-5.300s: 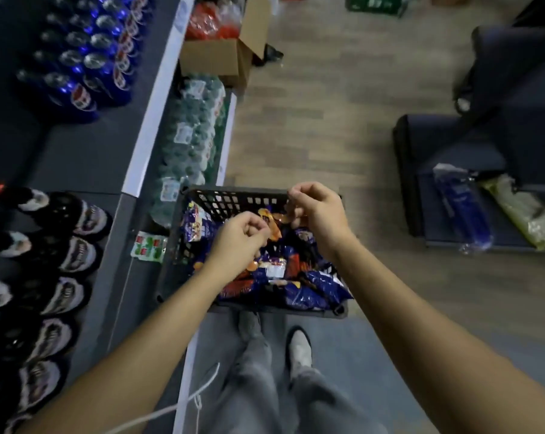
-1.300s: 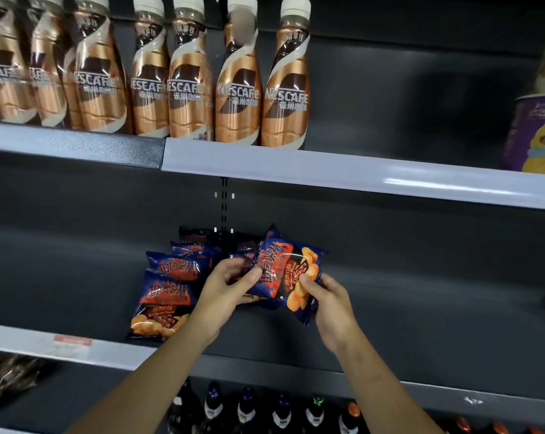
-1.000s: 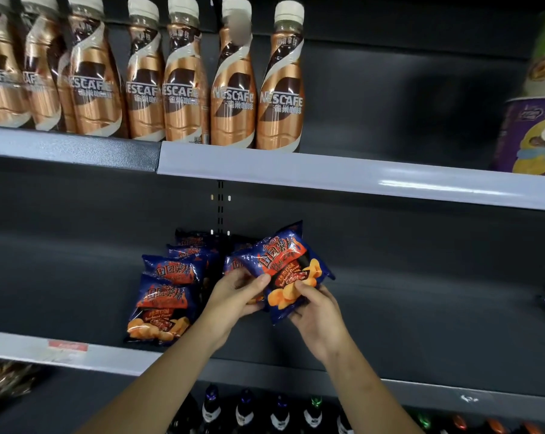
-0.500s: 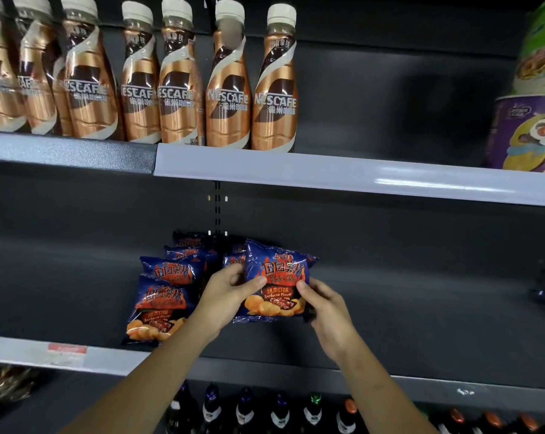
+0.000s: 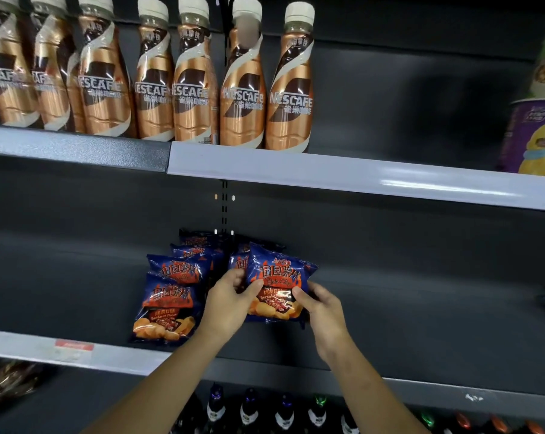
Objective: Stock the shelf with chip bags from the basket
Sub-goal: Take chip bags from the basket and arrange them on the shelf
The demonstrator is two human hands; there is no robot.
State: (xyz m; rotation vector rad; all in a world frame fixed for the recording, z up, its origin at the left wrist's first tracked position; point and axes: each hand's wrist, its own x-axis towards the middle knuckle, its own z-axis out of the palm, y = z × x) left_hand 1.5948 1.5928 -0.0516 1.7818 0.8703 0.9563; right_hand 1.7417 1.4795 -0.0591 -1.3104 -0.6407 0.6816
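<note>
Thumbs of my left hand [image 5: 228, 308] and right hand [image 5: 322, 314] pinch the chip bag [image 5: 278, 276] between them on the shelf [image 5: 421, 324], standing upright now, not tilted as a second ago.

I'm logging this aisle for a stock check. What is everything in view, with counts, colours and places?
coffee bottles: seven, copper-brown with white caps, top shelf, left and middle
cups: two stacked, purple below and green above, top shelf, far right
chip bags: at least five, blue and orange, middle shelf, in two rows running front to back
held bag: one, blue and orange, front of the right row
price tag: one, red, middle shelf's front edge, left
dark bottles: a row, coloured caps, below the middle shelf, count unclear
left hand: holds the held bag's left side
right hand: holds its right side
</note>
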